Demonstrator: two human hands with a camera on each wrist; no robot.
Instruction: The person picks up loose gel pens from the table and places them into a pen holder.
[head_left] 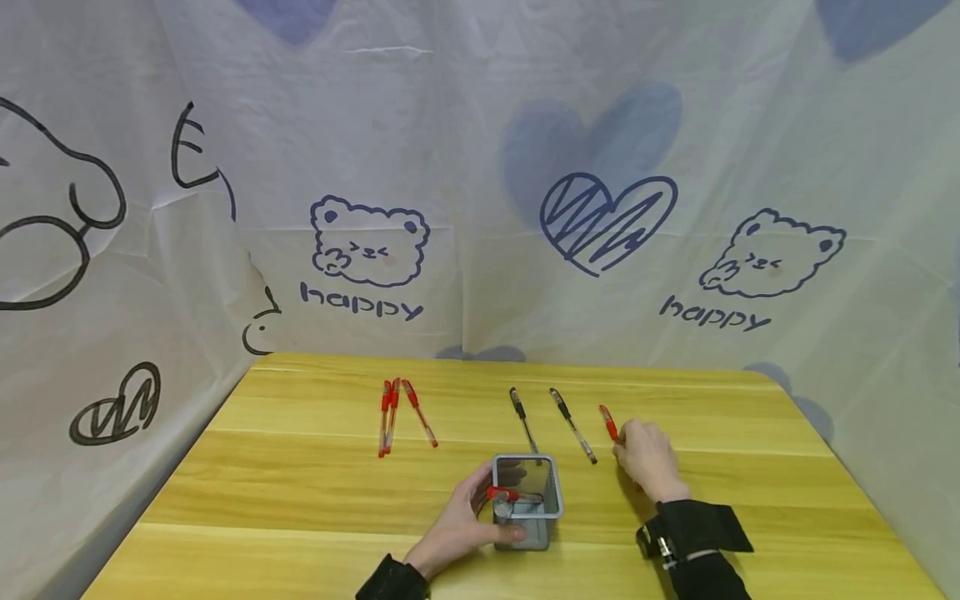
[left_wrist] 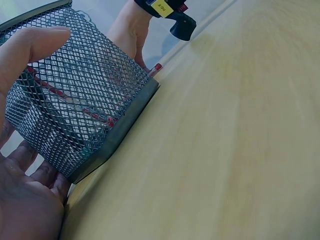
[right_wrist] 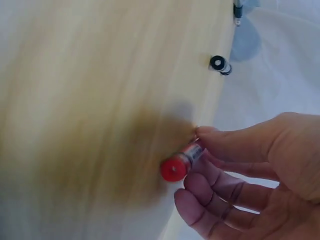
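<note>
My left hand (head_left: 467, 518) grips a grey mesh pen holder (head_left: 534, 535) from its left side, with the thumb across the near wall. Inside the holder lies a red pen (head_left: 501, 493), also visible through the mesh wall (left_wrist: 107, 75) in the left wrist view. To the right of the holder, my right hand (head_left: 651, 460) pinches another red pen (head_left: 607, 421) between thumb and fingers. Its red end (right_wrist: 173, 169) points towards the right wrist camera. Part of that pen is hidden by the hand in the head view.
Two black-capped pens, the left one (head_left: 522, 417) and the right one (head_left: 572, 423), lie behind the holder. Three red pens (head_left: 420, 412) lie further left on the wooden table (head_left: 285, 483). A patterned white cloth (head_left: 480, 208) hangs behind the table.
</note>
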